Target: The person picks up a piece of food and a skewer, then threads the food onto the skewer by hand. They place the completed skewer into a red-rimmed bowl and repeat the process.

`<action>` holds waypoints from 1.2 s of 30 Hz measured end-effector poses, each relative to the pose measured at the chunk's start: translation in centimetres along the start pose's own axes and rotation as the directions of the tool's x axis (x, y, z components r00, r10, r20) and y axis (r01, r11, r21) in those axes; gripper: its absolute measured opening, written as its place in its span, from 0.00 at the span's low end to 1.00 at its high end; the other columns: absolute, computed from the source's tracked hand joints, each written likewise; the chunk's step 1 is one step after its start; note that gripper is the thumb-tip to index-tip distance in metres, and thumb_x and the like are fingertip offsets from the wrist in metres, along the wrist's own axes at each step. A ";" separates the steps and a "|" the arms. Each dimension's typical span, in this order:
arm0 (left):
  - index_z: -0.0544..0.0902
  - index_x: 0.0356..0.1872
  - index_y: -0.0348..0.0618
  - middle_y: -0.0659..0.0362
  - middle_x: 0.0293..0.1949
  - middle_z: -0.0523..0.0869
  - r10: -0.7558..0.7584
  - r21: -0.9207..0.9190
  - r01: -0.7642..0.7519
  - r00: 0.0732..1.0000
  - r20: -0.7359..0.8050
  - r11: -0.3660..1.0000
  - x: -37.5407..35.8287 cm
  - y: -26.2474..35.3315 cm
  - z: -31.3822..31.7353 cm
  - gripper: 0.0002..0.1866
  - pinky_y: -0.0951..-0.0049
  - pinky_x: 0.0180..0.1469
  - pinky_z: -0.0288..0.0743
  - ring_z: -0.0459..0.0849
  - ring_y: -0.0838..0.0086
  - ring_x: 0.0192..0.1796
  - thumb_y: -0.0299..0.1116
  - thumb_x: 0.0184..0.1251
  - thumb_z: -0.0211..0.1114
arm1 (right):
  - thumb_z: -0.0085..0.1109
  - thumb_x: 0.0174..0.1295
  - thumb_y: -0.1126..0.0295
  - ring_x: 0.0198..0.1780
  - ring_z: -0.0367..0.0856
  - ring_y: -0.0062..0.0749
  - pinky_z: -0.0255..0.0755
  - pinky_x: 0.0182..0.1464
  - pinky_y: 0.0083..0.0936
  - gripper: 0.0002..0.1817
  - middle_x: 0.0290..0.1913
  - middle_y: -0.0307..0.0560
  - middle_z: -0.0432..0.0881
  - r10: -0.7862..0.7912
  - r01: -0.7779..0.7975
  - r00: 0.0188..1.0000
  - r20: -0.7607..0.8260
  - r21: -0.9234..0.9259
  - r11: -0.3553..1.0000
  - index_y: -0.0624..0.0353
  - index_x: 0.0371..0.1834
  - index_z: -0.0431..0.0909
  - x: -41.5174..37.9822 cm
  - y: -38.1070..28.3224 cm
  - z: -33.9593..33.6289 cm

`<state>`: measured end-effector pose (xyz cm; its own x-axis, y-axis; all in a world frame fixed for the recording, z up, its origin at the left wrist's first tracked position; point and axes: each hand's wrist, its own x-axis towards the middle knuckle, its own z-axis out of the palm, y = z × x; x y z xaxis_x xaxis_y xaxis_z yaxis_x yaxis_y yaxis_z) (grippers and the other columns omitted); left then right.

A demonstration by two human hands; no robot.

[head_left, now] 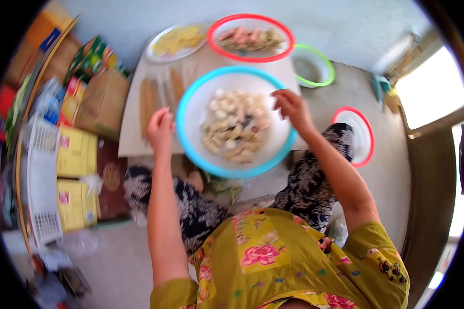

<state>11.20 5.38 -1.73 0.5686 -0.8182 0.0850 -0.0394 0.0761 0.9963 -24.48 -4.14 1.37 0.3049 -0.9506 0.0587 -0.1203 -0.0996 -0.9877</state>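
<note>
A large basin with a blue rim [183, 131] stands at the table's near edge, holding a heap of pale food pieces [237, 126] with a few dark bits among them. Just outside its left rim is my left hand [161, 127], fingers curled together; whatever they may hold is too small to make out. Over the basin's right side hangs my right hand [292, 109], its fingers bent but apart, with nothing visible in them. Thin light-brown sticks [148, 105] lie in bundles on the table beyond my left hand.
On the table's far side are a red-rimmed basin [215, 45] of pinkish and brownish food and a white plate [150, 53] with yellow pieces. A green-rimmed basin [331, 74] and another red-rimmed basin [371, 141] sit to the right. Cardboard boxes [103, 103] and a white crate [42, 175] line the left.
</note>
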 end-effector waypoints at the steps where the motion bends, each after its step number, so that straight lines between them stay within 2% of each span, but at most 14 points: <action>1: 0.81 0.44 0.38 0.64 0.28 0.80 -0.016 -0.014 0.016 0.999 -0.033 1.000 0.3 0.3 -0.5 0.10 0.83 0.24 0.69 0.75 0.83 0.23 0.25 0.62 0.61 | 0.50 0.68 0.69 0.19 0.67 0.14 0.63 0.21 0.13 0.11 0.25 0.38 0.79 -0.007 0.007 1.000 0.005 0.024 1.000 0.62 0.45 0.79 0.1 -0.1 0.0; 5: 0.81 0.43 0.37 0.63 0.28 0.81 -0.062 0.043 0.067 0.994 -0.093 0.997 2.3 -1.2 -1.7 0.10 0.83 0.24 0.69 0.77 0.81 0.23 0.26 0.61 0.61 | 0.49 0.68 0.71 0.18 0.67 0.13 0.62 0.21 0.12 0.10 0.25 0.39 0.78 -0.034 0.035 0.998 0.051 -0.003 0.999 0.64 0.44 0.78 -0.1 -0.1 0.6; 8: 0.82 0.41 0.37 0.57 0.29 0.84 -0.102 0.179 0.125 0.986 -0.130 0.976 4.5 -6.6 -2.4 0.10 0.77 0.25 0.73 0.82 0.74 0.24 0.28 0.58 0.63 | 0.49 0.68 0.71 0.18 0.67 0.13 0.62 0.21 0.12 0.10 0.25 0.39 0.78 -0.015 0.018 0.998 0.056 -0.053 0.998 0.65 0.43 0.78 -0.1 -0.3 0.8; 10: 0.83 0.36 0.36 0.48 0.32 0.85 -0.030 0.583 0.060 0.998 -0.060 0.810 5.7 -10.5 -2.8 0.09 0.67 0.32 0.77 0.85 0.61 0.30 0.28 0.56 0.62 | 0.49 0.68 0.71 0.18 0.67 0.13 0.62 0.21 0.12 0.10 0.25 0.39 0.78 -0.013 0.017 0.998 0.064 -0.055 0.998 0.65 0.43 0.78 0.1 -0.1 0.9; 11: 0.83 0.36 0.36 0.48 0.32 0.85 -0.032 0.581 0.064 0.997 -0.066 0.812 5.2 -10.5 -2.8 0.09 0.67 0.32 0.77 0.85 0.61 0.30 0.28 0.56 0.62 | 0.49 0.68 0.71 0.18 0.67 0.13 0.62 0.21 0.12 0.10 0.25 0.39 0.78 0.007 -0.002 0.998 0.061 -0.072 0.997 0.65 0.43 0.78 0.0 0.0 0.9; 13: 0.83 0.32 0.35 0.42 0.36 0.84 0.012 0.810 0.027 0.999 -0.042 0.586 3.4 -10.0 -2.4 0.07 0.60 0.40 0.79 0.84 0.51 0.37 0.26 0.55 0.60 | 0.49 0.68 0.70 0.18 0.67 0.13 0.62 0.21 0.12 0.10 0.24 0.39 0.78 0.028 -0.022 0.998 0.060 -0.096 0.995 0.64 0.43 0.79 -0.1 0.0 1.0; 14: 0.83 0.32 0.35 0.42 0.36 0.84 0.010 0.807 0.031 0.999 -0.045 0.590 3.2 -9.9 -2.2 0.07 0.60 0.40 0.79 0.84 0.51 0.37 0.26 0.55 0.60 | 0.49 0.68 0.70 0.18 0.67 0.13 0.62 0.21 0.13 0.10 0.24 0.39 0.78 0.028 -0.020 0.998 0.063 -0.125 0.992 0.64 0.43 0.79 -0.2 -0.1 1.1; 16: 0.83 0.33 0.35 0.43 0.38 0.84 -0.140 0.884 0.179 0.982 -0.130 0.433 2.8 -9.5 -2.0 0.07 0.57 0.44 0.79 0.84 0.51 0.43 0.26 0.57 0.59 | 0.49 0.67 0.71 0.18 0.66 0.12 0.61 0.21 0.13 0.10 0.23 0.38 0.78 0.032 -0.021 0.998 0.061 -0.178 0.984 0.64 0.42 0.79 -0.3 -0.2 1.3; 23: 0.84 0.34 0.34 0.42 0.39 0.85 -0.230 0.883 0.292 0.948 -0.218 0.366 3.3 -9.1 -1.5 0.08 0.57 0.45 0.78 0.83 0.50 0.46 0.26 0.58 0.58 | 0.50 0.67 0.71 0.18 0.66 0.12 0.61 0.21 0.13 0.10 0.24 0.37 0.77 0.065 -0.044 0.993 0.102 -0.198 0.979 0.64 0.42 0.79 -0.3 -0.6 2.0; 26: 0.84 0.30 0.32 0.43 0.32 0.86 -0.290 0.830 0.340 0.930 -0.226 0.443 4.6 -11.6 -2.3 0.08 0.58 0.40 0.80 0.86 0.51 0.38 0.26 0.57 0.58 | 0.50 0.67 0.71 0.19 0.65 0.12 0.62 0.22 0.13 0.09 0.24 0.36 0.77 0.053 -0.024 0.989 0.138 -0.197 0.980 0.63 0.43 0.79 -0.3 -0.7 2.2; 28: 0.83 0.25 0.32 0.46 0.22 0.84 -0.462 0.656 0.492 0.855 -0.238 0.572 4.6 -10.7 -2.2 0.08 0.63 0.30 0.80 0.86 0.57 0.25 0.26 0.56 0.58 | 0.50 0.67 0.71 0.19 0.65 0.12 0.62 0.22 0.13 0.09 0.24 0.36 0.76 0.068 -0.033 0.985 0.160 -0.211 0.977 0.64 0.43 0.79 -0.4 -0.7 2.2; 29: 0.83 0.25 0.32 0.46 0.22 0.84 -0.459 0.659 0.488 0.857 -0.236 0.572 4.5 -10.4 -2.2 0.08 0.63 0.30 0.80 0.86 0.57 0.25 0.26 0.56 0.58 | 0.50 0.67 0.71 0.19 0.65 0.12 0.62 0.22 0.13 0.09 0.24 0.36 0.76 0.066 -0.033 0.985 0.158 -0.208 0.978 0.64 0.43 0.79 -0.4 -0.7 2.2; 31: 0.82 0.21 0.32 0.51 0.15 0.81 -0.476 0.519 0.525 0.847 -0.237 0.675 4.3 -10.0 -2.1 0.10 0.69 0.21 0.76 0.82 0.65 0.16 0.26 0.56 0.58 | 0.50 0.67 0.71 0.19 0.65 0.12 0.61 0.22 0.13 0.09 0.24 0.36 0.76 0.076 -0.035 0.983 0.170 -0.231 0.972 0.64 0.43 0.78 -0.4 -0.7 2.1; 36: 0.81 0.25 0.35 0.57 0.17 0.80 -0.500 0.373 0.542 0.840 -0.212 0.753 4.0 -7.5 -2.0 0.06 0.77 0.18 0.72 0.78 0.75 0.16 0.26 0.57 0.59 | 0.51 0.67 0.71 0.19 0.65 0.13 0.62 0.22 0.13 0.09 0.23 0.35 0.76 0.093 -0.044 0.980 0.174 -0.269 0.962 0.63 0.43 0.79 -0.5 -0.7 2.1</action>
<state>15.42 2.69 -8.84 0.6717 -0.6040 -0.4289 -0.0278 -0.5991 0.8002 -22.61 -2.95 1.69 0.4522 -0.8899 -0.0596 -0.3832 -0.1334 -0.9140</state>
